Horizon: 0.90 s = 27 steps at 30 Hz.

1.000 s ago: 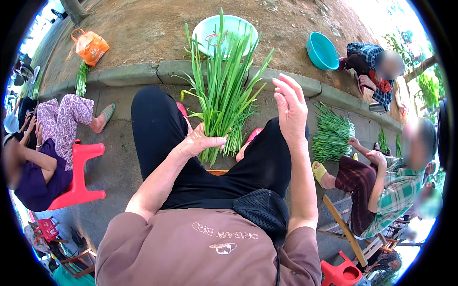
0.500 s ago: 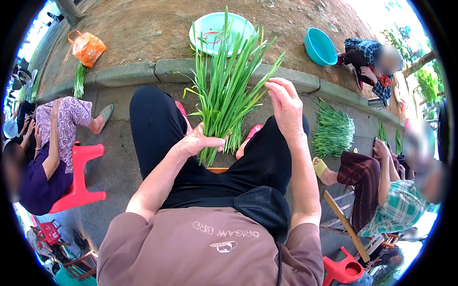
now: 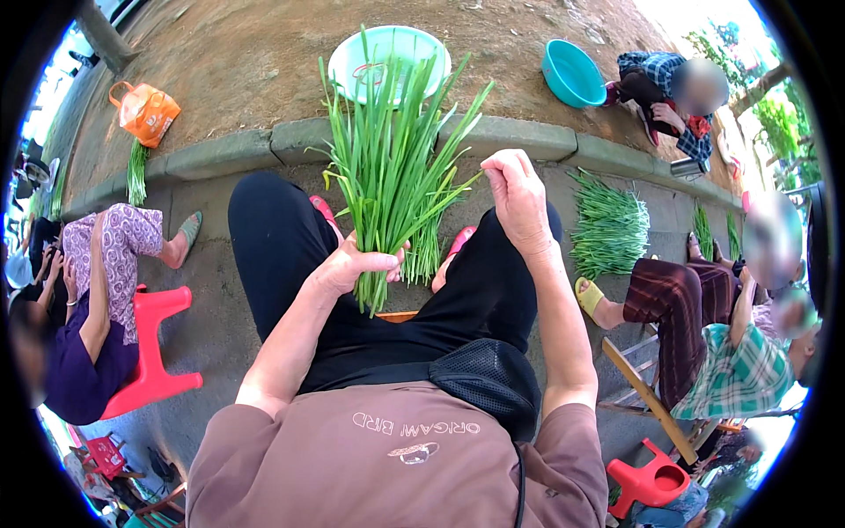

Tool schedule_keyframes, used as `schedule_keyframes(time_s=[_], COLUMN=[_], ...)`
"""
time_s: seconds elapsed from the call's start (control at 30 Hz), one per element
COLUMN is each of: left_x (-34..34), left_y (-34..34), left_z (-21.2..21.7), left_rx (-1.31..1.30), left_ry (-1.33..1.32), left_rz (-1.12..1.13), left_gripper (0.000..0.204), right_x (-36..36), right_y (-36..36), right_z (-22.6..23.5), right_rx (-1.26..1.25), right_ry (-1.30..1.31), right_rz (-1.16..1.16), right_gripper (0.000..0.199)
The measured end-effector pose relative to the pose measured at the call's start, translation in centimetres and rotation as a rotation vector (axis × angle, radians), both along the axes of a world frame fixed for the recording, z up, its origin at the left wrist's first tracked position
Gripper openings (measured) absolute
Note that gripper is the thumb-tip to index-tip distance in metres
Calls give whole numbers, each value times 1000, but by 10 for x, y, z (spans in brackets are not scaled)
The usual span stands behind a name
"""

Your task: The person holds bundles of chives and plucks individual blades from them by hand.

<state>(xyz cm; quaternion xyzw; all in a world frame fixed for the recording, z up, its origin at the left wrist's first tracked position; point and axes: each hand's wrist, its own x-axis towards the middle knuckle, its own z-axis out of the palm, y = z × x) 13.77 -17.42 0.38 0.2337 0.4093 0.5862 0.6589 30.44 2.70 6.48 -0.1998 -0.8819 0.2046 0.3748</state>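
Note:
My left hand point(image 3: 341, 266) is wrapped round the lower part of a bunch of garlic chives point(image 3: 387, 167), thumb across the stems. The long green leaves fan upward, above my knees. My right hand point(image 3: 519, 204) is raised beside the bunch's right side, its thumb and fingers pinched on the tip of a leaf that stretches out to it. More chives point(image 3: 424, 251) lie on the ground between my feet, partly hidden behind the held bunch.
Beyond the stone kerb point(image 3: 506, 139) stand a pale green basin point(image 3: 440, 66) with something red in it, a teal basin point(image 3: 572, 75) and an orange bag point(image 3: 146, 114). A chive pile point(image 3: 609, 224) lies right. Seated people flank me, one on a red stool point(image 3: 158, 352).
My right hand has closed from loosely bent fingers into a pinch and shifted slightly down and left. The held bunch has tilted a little. The whole view has shifted slightly.

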Motion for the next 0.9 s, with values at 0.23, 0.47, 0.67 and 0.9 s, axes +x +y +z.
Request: schedule_keyframes(time_s=[0.23, 0.47, 0.67, 0.9], left_x=[-6, -26, -58, -79], left_y=[6, 26, 48, 48], left_z=[0, 13, 10, 8], left_rx=[48, 1, -20, 33], left_ry=[-29, -275, -415, -451], left_rz=[9, 20, 47, 107], left_gripper=[37, 30, 26, 26], right_x=[-6, -23, -54, -71], right_y=[6, 20, 43, 70], right_z=[-3, -10, -12, -25], right_rx=[-39, -435, -603, -891], right_ry=[31, 147, 248, 536], right_rz=[12, -21, 24, 41], right_gripper=[6, 5, 7, 9])
